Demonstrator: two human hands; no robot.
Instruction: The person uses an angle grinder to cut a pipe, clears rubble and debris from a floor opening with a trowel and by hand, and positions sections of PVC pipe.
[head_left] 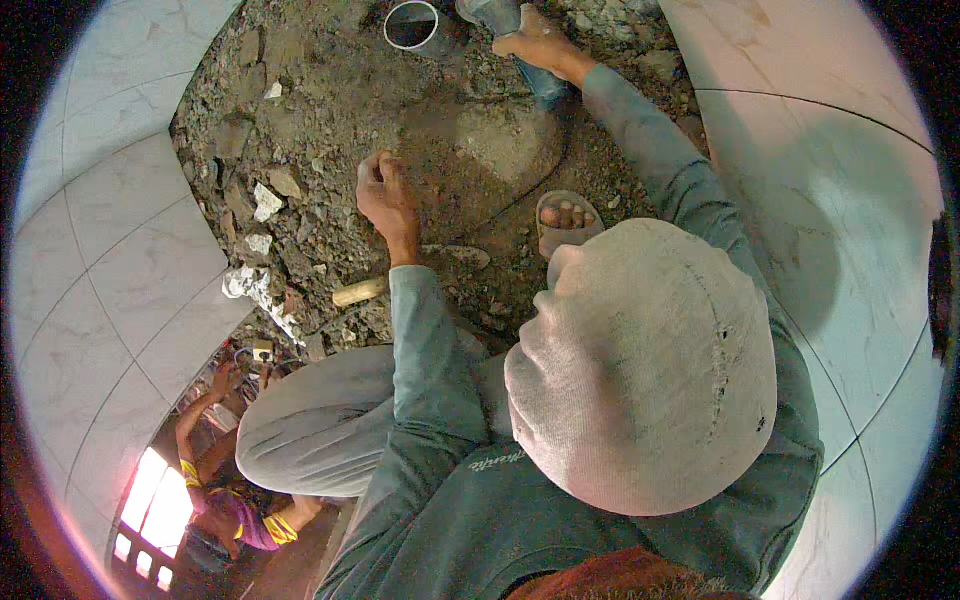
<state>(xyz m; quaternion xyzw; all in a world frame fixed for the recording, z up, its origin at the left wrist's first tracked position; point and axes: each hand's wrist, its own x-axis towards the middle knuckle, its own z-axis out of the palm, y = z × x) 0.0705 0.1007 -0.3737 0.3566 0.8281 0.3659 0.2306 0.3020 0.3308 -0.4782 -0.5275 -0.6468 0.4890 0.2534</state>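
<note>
Over bare, stony soil (420, 120), my left hand (388, 195) hovers with its fingers curled in. Whatever lies inside them, if anything, is hidden. My right hand (545, 47) reaches forward at the far edge of the view and grips a grey-and-blue tool (545, 88), partly cut off by the frame, so its kind is unclear. A dark cord (540, 180) runs across the soil near it. To the left of the tool stands a pail with a white rim (389, 38) and a dark inside. My sandalled foot (566, 214) rests between my hands.
A pale wooden handle (360, 291) lies below my left hand, among rubble and white chunks (268, 203). Light tiles (140, 230) border the soil on the left, more tiles (850, 220) on the right. Another person (235, 515) is at lower left, near a yellowish socket block (263, 351).
</note>
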